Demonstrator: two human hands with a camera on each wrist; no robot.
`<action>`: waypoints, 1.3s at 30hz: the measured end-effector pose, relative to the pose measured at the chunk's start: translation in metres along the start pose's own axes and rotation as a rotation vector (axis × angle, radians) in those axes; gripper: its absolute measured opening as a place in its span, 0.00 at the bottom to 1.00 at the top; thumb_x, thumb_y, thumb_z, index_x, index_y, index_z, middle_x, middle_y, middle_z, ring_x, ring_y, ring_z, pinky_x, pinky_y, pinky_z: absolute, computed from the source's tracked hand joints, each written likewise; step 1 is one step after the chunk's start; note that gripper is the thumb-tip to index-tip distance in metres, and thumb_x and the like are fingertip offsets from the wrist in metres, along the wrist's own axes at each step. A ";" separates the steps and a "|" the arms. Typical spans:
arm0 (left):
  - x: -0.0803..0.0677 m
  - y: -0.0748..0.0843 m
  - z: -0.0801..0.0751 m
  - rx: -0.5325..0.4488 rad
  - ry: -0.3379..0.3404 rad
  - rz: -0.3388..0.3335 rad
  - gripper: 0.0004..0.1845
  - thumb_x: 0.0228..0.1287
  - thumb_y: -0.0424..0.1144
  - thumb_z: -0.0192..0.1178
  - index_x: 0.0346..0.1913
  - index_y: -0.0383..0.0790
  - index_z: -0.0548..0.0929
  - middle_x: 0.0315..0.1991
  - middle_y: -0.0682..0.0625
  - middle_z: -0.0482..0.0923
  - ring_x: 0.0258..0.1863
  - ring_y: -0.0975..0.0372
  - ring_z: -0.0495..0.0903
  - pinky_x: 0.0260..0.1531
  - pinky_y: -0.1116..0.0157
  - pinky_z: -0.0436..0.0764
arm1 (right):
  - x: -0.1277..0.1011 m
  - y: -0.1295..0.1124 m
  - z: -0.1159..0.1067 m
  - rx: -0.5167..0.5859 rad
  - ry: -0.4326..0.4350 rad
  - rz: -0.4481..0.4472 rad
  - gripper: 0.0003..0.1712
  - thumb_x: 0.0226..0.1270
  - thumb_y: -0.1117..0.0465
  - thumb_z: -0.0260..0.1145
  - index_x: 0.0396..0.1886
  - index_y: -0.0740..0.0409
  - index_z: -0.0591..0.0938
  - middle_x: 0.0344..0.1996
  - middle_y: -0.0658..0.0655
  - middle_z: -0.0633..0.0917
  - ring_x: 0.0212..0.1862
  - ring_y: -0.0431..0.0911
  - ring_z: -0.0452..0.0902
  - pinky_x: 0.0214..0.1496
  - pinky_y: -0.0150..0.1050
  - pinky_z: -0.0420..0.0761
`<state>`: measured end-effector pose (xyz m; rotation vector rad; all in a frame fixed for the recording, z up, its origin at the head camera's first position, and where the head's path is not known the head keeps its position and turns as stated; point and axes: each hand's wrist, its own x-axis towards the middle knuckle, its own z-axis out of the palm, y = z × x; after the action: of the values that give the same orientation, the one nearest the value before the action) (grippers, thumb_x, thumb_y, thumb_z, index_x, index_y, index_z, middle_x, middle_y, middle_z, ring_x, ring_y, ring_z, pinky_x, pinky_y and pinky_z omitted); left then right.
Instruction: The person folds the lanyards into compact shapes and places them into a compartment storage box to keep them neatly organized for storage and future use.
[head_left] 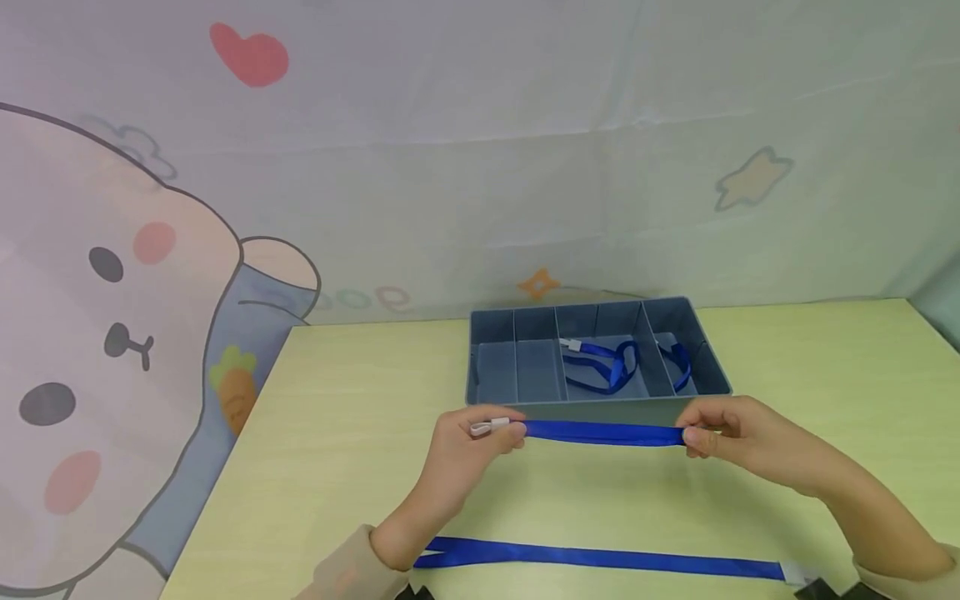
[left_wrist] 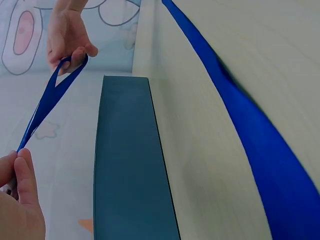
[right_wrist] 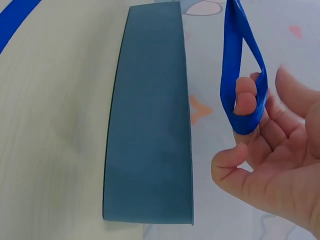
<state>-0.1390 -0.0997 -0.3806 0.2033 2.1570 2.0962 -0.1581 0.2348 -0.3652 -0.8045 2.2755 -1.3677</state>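
Blue lanyard (head_left: 600, 558) lay at bottom, left hand (head_left: 456, 458) pinched second lanyard (head_left: 603, 432), lower centre-right, right hand (head_left: 753, 443) hooked curled fingers through it

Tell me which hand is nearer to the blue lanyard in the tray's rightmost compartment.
Right. The right hand is in front of that lanyard, slightly to its right; the left hand is farther away, near the left end of the tray.

The blue lanyard (head_left: 603, 432) stretches straight along the blue-grey box (head_left: 592, 412)'s near side. Its white clip (head_left: 499, 423) is toward the box's left end.
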 end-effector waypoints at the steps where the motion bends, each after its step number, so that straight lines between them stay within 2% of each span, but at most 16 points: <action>1: 0.000 0.000 0.000 -0.005 0.002 -0.001 0.11 0.58 0.35 0.65 0.41 0.31 0.84 0.37 0.42 0.81 0.34 0.57 0.83 0.42 0.61 0.81 | 0.000 0.001 0.000 0.016 0.004 -0.019 0.05 0.70 0.65 0.55 0.39 0.61 0.77 0.30 0.51 0.79 0.33 0.43 0.75 0.35 0.35 0.78; 3: 0.000 0.001 0.001 -0.012 0.004 -0.007 0.12 0.58 0.36 0.65 0.41 0.31 0.84 0.37 0.43 0.81 0.34 0.57 0.83 0.42 0.61 0.81 | 0.000 0.002 0.000 0.025 0.032 -0.027 0.06 0.71 0.66 0.54 0.39 0.62 0.77 0.30 0.50 0.79 0.34 0.43 0.76 0.38 0.35 0.79; 8: 0.001 0.003 0.002 -0.031 0.007 -0.001 0.12 0.58 0.35 0.65 0.42 0.30 0.84 0.37 0.43 0.82 0.35 0.57 0.83 0.43 0.61 0.80 | -0.002 0.001 0.002 -0.025 0.126 -0.012 0.03 0.65 0.66 0.61 0.36 0.59 0.80 0.28 0.51 0.79 0.26 0.42 0.70 0.25 0.34 0.74; 11: 0.002 0.003 0.002 -0.041 0.012 0.003 0.11 0.58 0.34 0.64 0.41 0.29 0.84 0.36 0.43 0.82 0.34 0.57 0.83 0.43 0.60 0.80 | -0.003 -0.001 0.002 -0.029 0.139 -0.051 0.02 0.64 0.68 0.62 0.34 0.58 0.80 0.25 0.51 0.77 0.22 0.42 0.67 0.20 0.35 0.69; 14: 0.003 0.003 0.002 -0.044 0.020 0.000 0.11 0.58 0.34 0.64 0.41 0.29 0.84 0.35 0.43 0.82 0.33 0.58 0.83 0.42 0.60 0.81 | -0.004 -0.002 0.002 0.024 0.111 -0.126 0.06 0.64 0.71 0.60 0.34 0.57 0.79 0.24 0.51 0.75 0.23 0.44 0.67 0.20 0.37 0.69; 19: 0.002 0.003 0.006 -0.044 -0.001 -0.004 0.11 0.58 0.34 0.64 0.41 0.29 0.84 0.35 0.44 0.82 0.33 0.59 0.83 0.42 0.61 0.81 | -0.002 -0.003 0.003 0.212 -0.014 -0.256 0.13 0.61 0.80 0.55 0.31 0.58 0.75 0.19 0.55 0.67 0.20 0.48 0.62 0.16 0.39 0.64; 22: 0.001 0.004 0.009 -0.044 -0.020 0.002 0.11 0.58 0.33 0.64 0.41 0.30 0.84 0.35 0.44 0.82 0.33 0.59 0.83 0.42 0.61 0.81 | 0.000 -0.004 0.005 0.300 -0.074 -0.282 0.15 0.61 0.82 0.51 0.28 0.58 0.73 0.15 0.55 0.61 0.16 0.49 0.56 0.12 0.36 0.58; 25: 0.001 0.005 0.011 -0.049 -0.015 0.007 0.10 0.59 0.33 0.64 0.41 0.30 0.84 0.34 0.44 0.82 0.32 0.59 0.83 0.42 0.61 0.81 | 0.001 -0.004 0.006 0.342 -0.106 -0.321 0.16 0.64 0.82 0.46 0.27 0.60 0.71 0.14 0.56 0.60 0.14 0.50 0.55 0.11 0.35 0.57; 30: 0.000 0.007 0.010 -0.063 -0.006 -0.007 0.11 0.59 0.33 0.63 0.42 0.30 0.84 0.33 0.42 0.83 0.32 0.59 0.83 0.42 0.60 0.81 | -0.001 0.003 0.004 0.344 -0.099 -0.366 0.16 0.66 0.81 0.43 0.30 0.61 0.72 0.19 0.58 0.68 0.21 0.50 0.65 0.20 0.41 0.66; 36: 0.001 0.005 0.004 -0.073 0.025 -0.039 0.12 0.59 0.34 0.64 0.42 0.29 0.83 0.32 0.44 0.83 0.33 0.59 0.83 0.43 0.61 0.81 | -0.008 0.008 -0.001 0.294 -0.026 -0.316 0.18 0.64 0.82 0.47 0.31 0.58 0.76 0.22 0.56 0.74 0.26 0.48 0.70 0.23 0.42 0.70; 39: 0.002 0.002 0.001 -0.086 0.013 -0.059 0.12 0.58 0.33 0.64 0.42 0.27 0.82 0.33 0.45 0.82 0.32 0.60 0.83 0.43 0.60 0.81 | -0.006 0.008 -0.002 0.327 -0.091 -0.431 0.18 0.60 0.85 0.47 0.31 0.60 0.75 0.22 0.57 0.72 0.25 0.49 0.68 0.21 0.42 0.67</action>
<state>-0.1404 -0.0982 -0.3786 0.1154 2.0487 2.1574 -0.1564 0.2429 -0.3717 -1.2562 1.8028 -1.7850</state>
